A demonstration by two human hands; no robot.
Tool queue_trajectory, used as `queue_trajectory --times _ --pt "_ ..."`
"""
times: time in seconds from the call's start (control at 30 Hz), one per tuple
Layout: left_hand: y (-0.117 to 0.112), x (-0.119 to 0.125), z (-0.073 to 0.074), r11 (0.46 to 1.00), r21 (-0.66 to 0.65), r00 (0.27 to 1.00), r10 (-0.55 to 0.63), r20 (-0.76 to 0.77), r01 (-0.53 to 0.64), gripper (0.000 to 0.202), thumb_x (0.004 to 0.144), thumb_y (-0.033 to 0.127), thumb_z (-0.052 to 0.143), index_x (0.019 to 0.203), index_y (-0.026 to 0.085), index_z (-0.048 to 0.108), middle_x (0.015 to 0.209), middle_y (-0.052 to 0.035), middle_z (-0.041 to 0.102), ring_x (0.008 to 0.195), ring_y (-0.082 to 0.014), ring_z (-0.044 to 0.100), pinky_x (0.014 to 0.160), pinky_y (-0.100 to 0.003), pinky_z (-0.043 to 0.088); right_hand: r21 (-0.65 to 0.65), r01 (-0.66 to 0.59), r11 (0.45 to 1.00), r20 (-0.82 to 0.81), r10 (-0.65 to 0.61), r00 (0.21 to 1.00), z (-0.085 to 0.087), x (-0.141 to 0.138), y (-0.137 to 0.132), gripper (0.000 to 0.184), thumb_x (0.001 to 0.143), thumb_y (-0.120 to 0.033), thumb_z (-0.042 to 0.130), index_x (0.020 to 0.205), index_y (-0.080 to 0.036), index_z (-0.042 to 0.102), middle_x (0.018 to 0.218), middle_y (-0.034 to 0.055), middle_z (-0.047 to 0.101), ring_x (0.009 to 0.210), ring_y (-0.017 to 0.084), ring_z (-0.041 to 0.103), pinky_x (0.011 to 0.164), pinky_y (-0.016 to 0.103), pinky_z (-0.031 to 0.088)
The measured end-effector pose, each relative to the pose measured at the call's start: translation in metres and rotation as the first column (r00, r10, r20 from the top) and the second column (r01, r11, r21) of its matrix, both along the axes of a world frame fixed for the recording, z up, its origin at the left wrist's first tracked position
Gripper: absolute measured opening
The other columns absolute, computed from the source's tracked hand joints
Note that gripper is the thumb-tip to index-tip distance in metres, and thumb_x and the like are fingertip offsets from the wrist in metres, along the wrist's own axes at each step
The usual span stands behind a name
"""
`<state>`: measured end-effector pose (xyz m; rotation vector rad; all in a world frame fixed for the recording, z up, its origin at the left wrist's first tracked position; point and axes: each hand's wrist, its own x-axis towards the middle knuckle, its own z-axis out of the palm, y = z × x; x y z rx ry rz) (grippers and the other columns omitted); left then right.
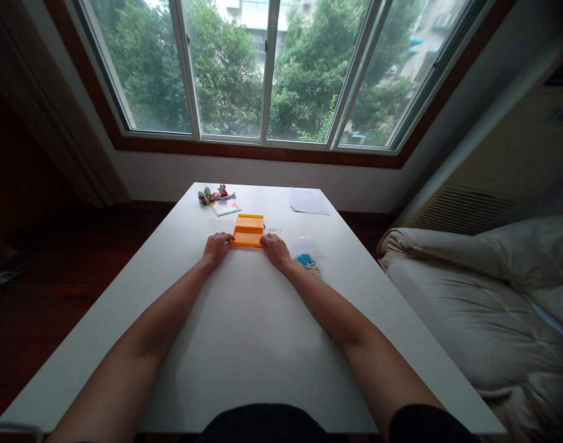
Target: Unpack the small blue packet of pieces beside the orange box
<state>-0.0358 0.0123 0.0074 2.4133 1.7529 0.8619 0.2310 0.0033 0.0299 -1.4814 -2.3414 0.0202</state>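
Left hand (218, 247), right hand (275, 248) apparently pinch orange tray (248, 235) toward table (247, 326) far edge; likely positioning step, next needs even grip.

From afar I saw a bright orange case (248, 237), a plain white table (253, 344), a cream sofa (470, 307), and small bagged pieces (304, 261), seemingly blue and off-white, though blur left me unsure.

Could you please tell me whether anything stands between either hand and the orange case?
Nothing visible does: the left hand and the right hand both touch the orange case at its near corners. The clear bag lies off to the right.
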Motion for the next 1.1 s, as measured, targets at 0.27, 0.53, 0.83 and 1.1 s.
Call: queue_trajectory --times 0.27,0.53,0.83,1.1 --pt "0.001 -0.005 -0.005 1.0 0.014 1.0 0.004 -0.016 -0.003 0.023 0.088 0.022 0.057 0.101 0.025 0.075 0.103 -0.0059 0.074 0.099 -0.024 0.065 0.094 -0.038 0.05 0.008 -0.069 0.998 -0.057 0.069 0.996 -0.009 0.004 0.0 0.023 0.099 -0.014 0.049 0.112 -0.021 0.067 0.114 0.0065 0.067 0.109 0.018 0.058 0.095 0.026 0.043" --pt "-0.003 -0.004 -0.004 1.0 0.012 1.0 -0.009 -0.017 0.009 0.021 0.089 0.022 0.057 0.099 0.026 0.075 0.105 -0.0066 0.073 0.1 -0.0247 0.065 0.095 -0.039 0.049 0.006 -0.04 0.999 -0.15 0.04 0.988 -0.012 0.013 0.0 0.042 0.093 -0.011 0.052 0.134 -0.021 0.057 0.113 0.005 0.07 0.107 0.02 0.06 0.099 0.031 0.041" --pt "-0.001 -0.006 -0.004 0.999 0.021 0.999 -0.025 -0.034 0.026 0.022 0.09 0.023 0.055 0.099 0.026 0.075 0.104 -0.0067 0.073 0.099 -0.0246 0.065 0.094 -0.039 0.05 -0.01 0.057 0.998 -0.088 -0.058 0.994 -0.01 0.016 -0.001 0.021 0.094 -0.017 0.056 0.11 -0.022 0.069 0.112 0.0057 0.07 0.109 0.021 0.058 0.1 0.033 0.039" --pt "-0.003 -0.004 0.0 1.0 0.018 1.0 -0.018 0.006 0.018 0.037 0.088 0.019 0.056 0.122 0.025 0.07 0.105 -0.0056 0.074 0.101 -0.0254 0.066 0.097 -0.04 0.048 -0.003 0.049 0.999 -0.086 -0.049 0.995 -0.009 0.016 -0.002 0.022 0.095 -0.018 0.055 0.11 -0.023 0.069 0.112 0.0057 0.07 0.109 0.021 0.058 0.1 0.033 0.039"
